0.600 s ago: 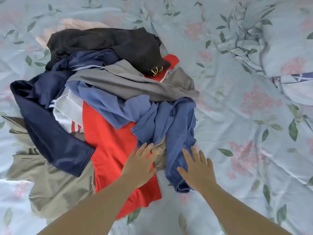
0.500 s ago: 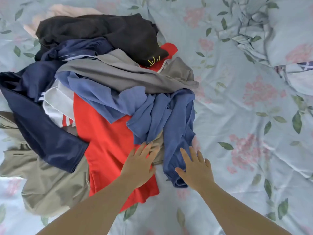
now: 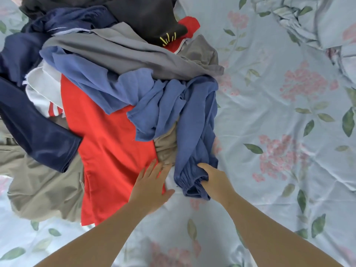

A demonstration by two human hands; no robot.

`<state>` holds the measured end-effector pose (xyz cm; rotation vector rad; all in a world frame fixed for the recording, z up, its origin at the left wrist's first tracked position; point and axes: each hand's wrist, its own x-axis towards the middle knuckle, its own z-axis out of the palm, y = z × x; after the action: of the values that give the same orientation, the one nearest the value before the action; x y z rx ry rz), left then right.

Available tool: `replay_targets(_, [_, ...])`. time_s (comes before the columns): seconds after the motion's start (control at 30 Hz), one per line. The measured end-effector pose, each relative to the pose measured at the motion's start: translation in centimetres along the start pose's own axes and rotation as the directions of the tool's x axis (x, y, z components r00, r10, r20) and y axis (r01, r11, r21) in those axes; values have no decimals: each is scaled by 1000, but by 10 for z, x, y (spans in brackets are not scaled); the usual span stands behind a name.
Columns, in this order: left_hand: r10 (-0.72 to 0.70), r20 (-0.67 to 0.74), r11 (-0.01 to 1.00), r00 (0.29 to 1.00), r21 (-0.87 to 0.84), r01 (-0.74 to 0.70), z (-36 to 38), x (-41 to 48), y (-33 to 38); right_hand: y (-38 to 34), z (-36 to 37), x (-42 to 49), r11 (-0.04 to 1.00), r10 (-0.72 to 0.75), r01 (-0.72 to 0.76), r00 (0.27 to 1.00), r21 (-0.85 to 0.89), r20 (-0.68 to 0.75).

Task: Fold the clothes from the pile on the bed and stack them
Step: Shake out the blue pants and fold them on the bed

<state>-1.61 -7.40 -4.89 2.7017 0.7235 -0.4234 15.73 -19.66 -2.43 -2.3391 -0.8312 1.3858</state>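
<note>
A loose pile of clothes fills the left and middle of the bed. On top lies a medium-blue garment (image 3: 169, 105) whose gathered cuff end hangs toward me. My right hand (image 3: 213, 180) is closed around that cuff end. My left hand (image 3: 152, 184) lies flat, fingers spread, on the lower edge of a red garment (image 3: 107, 147) beside a khaki piece (image 3: 165, 149). A grey garment (image 3: 123, 53), a black one with yellow stitching (image 3: 146, 16) and a navy one (image 3: 36, 135) lie further up and left.
A beige-khaki garment (image 3: 44, 189) spreads at the lower left and a white one with red stripes (image 3: 44, 95) peeks out at the left. The floral light-blue bedsheet (image 3: 279, 151) is bare on the right. A rumpled duvet or pillow (image 3: 317, 22) lies at the top right.
My right hand went from hovering open beside the blue garment to gripping its cuff end. My left hand slid slightly toward the red garment's edge. The camera moved closer to the pile.
</note>
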Motion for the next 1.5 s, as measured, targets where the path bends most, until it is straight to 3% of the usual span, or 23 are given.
replay_targets(0.07, [8,73,996,997,-94,-1,-7,-5,19,-8,-10,-13,996,-39,39,999,78,7])
replay_targets(0.17, [-38,244,947,969,-299,113,-24,-14,51,-22,-30,-39,977,-110,108,994,182,2])
replay_targets(0.3, [-98,-1,832,995,-549,81,-52,-17,81,-40,-62,-77,920,-156,160,987,357,-40])
replay_targets(0.43, [-140,-24,530,990,-846,55,-104,-20,108,-60,-96,-114,883,-213,252,967,396,-140])
replay_targets(0.5, [-76,-19,448,997,-894,17,-131,-26,121,-71,-112,-131,863,-247,307,949,401,-195])
replay_targets(0.6, [-56,-87,465,995,-884,-51,-158,-34,138,-89,-134,-154,849,-311,389,915,359,-256])
replay_targets(0.67, [-137,-126,435,982,-899,-55,-173,-34,146,-102,-148,-169,827,-361,447,887,340,-288])
replay_targets(0.8, [-321,-140,239,937,-969,-63,-218,-30,159,-122,-177,-193,760,-425,545,829,354,-364])
replay_targets(0.87, [-418,-165,194,893,-977,-90,-246,-32,158,-129,-193,-204,725,-457,599,787,339,-413])
replay_targets(1.0, [-438,-286,309,852,-938,-157,-301,-43,151,-143,-221,-226,671,-451,661,724,336,-522])
replay_targets(1.1, [-315,-415,380,854,-879,-287,-350,-59,154,-155,-247,-246,616,-439,720,652,321,-619])
replay_targets(1.23, [-148,-593,615,792,-682,-396,-421,-86,163,-183,-285,-279,526,-476,823,492,213,-729])
replay_targets(1.3, [-100,-681,666,726,-587,-459,-454,-102,172,-200,-300,-303,441,-495,883,390,162,-776])
replay_targets(1.43, [-101,-886,641,452,-405,-652,-494,-131,186,-212,-313,-346,277,-513,961,168,23,-842])
replay_targets(1.5, [-74,-910,687,409,-344,-641,-491,-128,182,-203,-308,-342,346,-507,938,186,-1,-842])
